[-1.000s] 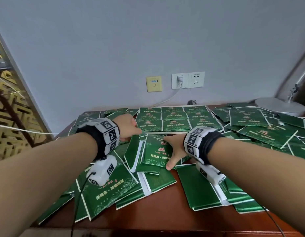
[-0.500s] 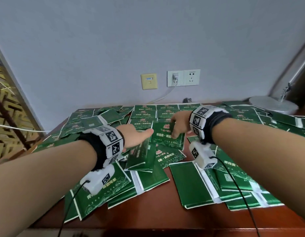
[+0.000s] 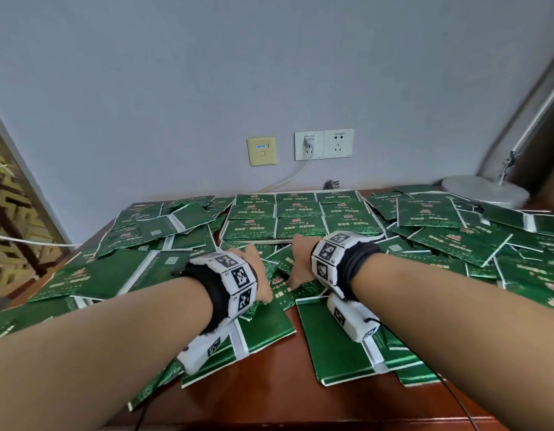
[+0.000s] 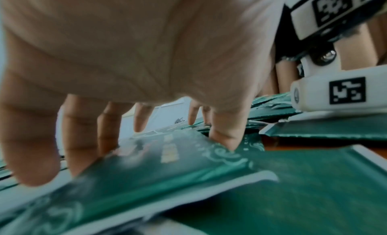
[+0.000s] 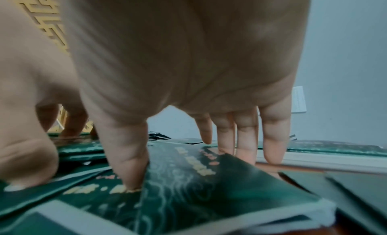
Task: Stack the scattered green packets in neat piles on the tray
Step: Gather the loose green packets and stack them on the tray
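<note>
Two hands down | left hand [image 4: 130,45] pinches packet [image 4: 167,159] | right hand [image 5: 188,56] apparently pinches another packet [image 5: 209,180]

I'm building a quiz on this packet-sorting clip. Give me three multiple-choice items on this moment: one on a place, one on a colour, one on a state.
1. Where do the neatly laid packets sit?
A. at the table's near edge
B. at the back by the wall, beyond the hands
C. on the lamp base

2. What colour is the plate left of the white wall sockets?
A. yellow
B. red
C. black

3. What are the hands doing?
A. hanging idle above the table
B. both down on packets in the middle heap
C. lifting the lamp

Key: 1 B, the neat rows lie near the wall behind both hands. 2 A, the wall plate is yellow. 3 B, the left hand and right hand have their fingers down on green packets.
</note>
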Tool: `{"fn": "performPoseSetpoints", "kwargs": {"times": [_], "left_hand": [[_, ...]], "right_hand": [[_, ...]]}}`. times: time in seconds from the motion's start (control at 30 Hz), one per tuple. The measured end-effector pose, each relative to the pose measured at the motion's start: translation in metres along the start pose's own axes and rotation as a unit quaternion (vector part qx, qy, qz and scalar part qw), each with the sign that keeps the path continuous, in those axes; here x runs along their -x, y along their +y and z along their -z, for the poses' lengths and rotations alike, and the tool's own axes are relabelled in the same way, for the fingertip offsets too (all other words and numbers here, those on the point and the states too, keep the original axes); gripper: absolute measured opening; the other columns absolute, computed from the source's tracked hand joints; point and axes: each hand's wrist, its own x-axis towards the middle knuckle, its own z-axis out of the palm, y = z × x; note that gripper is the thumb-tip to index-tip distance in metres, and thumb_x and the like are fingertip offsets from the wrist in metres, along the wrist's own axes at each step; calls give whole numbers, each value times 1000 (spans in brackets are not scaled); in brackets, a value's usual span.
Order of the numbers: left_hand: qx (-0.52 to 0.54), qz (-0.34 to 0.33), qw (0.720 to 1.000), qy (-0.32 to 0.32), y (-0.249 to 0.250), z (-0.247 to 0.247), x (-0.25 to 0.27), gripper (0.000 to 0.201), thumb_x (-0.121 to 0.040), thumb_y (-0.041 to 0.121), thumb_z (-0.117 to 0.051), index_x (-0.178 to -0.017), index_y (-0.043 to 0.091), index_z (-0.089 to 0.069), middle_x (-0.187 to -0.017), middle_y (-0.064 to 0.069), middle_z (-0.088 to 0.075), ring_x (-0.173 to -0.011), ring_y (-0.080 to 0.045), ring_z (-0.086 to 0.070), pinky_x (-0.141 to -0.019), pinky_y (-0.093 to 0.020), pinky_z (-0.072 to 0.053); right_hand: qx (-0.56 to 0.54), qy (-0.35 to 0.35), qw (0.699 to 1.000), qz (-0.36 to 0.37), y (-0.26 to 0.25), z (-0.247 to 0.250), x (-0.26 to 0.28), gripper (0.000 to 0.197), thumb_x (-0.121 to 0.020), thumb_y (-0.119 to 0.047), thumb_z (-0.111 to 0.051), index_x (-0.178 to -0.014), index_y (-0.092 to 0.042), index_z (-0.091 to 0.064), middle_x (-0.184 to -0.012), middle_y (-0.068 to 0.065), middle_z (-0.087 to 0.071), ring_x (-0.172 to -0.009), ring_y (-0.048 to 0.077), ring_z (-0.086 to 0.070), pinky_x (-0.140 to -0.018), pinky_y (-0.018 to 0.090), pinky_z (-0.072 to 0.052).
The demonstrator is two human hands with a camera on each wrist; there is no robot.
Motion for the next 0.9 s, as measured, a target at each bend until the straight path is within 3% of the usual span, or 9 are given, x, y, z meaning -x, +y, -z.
{"fn": "performPoseSetpoints", "kwargs": {"times": [0.1,0.23,0.37,0.5,0.57,0.7,0.8,0.9], "left_hand": [[6,-5,1000,-17,-6,11,-2,83,-60,46,-78,-121,13,-32,-111,-12,-47,-96,-27,-57,-85,-39,-54],[22,-11,1000,2,-15,30,-3,86,-64,38,-78,-129,11,-29,-113,-12,-48,-94,-25,-58,-83,-39,-55],[39,-39,998,33,-16,44,-3,83,-70,33,-79,-130,8,-28,-112,-12,-51,-95,-26,-59,-79,-38,-55],[59,-76,992,77,-7,58,-17,86,-67,33,-81,-133,10,-31,-114,-10,-52,-97,-27,-58,-84,-42,-53],[69,-101,988,97,2,64,-27,84,-66,32,-82,-132,11,-34,-119,-11,-53,-103,-27,-56,-88,-44,-51],[80,-166,976,112,35,78,-55,82,-71,30,-81,-137,11,-35,-130,-9,-51,-113,-27,-53,-95,-42,-47],[41,-213,970,109,73,96,-83,84,-73,32,-80,-139,13,-33,-127,-9,-54,-109,-27,-55,-91,-41,-49],[8,-236,966,104,106,115,-118,80,-73,38,-79,-136,12,-37,-123,-9,-57,-105,-28,-58,-88,-42,-51]], "right_hand": [[-18,6,1000,2,5,9,2,75,-82,-32,-73,-139,-3,-34,-133,13,-52,-116,31,-55,-92,39,-50],[-64,44,997,-6,16,22,1,80,-73,-29,-79,-136,-6,-35,-125,11,-56,-106,31,-59,-86,43,-53],[-100,70,993,-9,29,36,-1,91,-65,-25,-83,-138,-10,-30,-114,9,-60,-95,29,-62,-80,41,-56],[-127,116,985,-20,57,56,-3,83,-66,-27,-83,-132,-12,-36,-109,6,-59,-92,27,-61,-81,42,-56],[-135,126,982,-40,76,66,-7,79,-66,-25,-83,-130,-12,-37,-108,7,-59,-92,28,-61,-80,43,-56],[-123,153,978,-70,112,97,-17,80,-69,-25,-82,-133,-8,-37,-115,10,-59,-98,28,-60,-79,34,-52],[-121,178,972,-94,143,118,-28,71,-73,-24,-79,-130,-4,-41,-120,13,-57,-105,30,-59,-76,32,-47],[-138,221,961,-95,173,124,-48,64,-73,-20,-78,-127,-5,-47,-125,17,-54,-112,35,-54,-83,37,-44]]}}
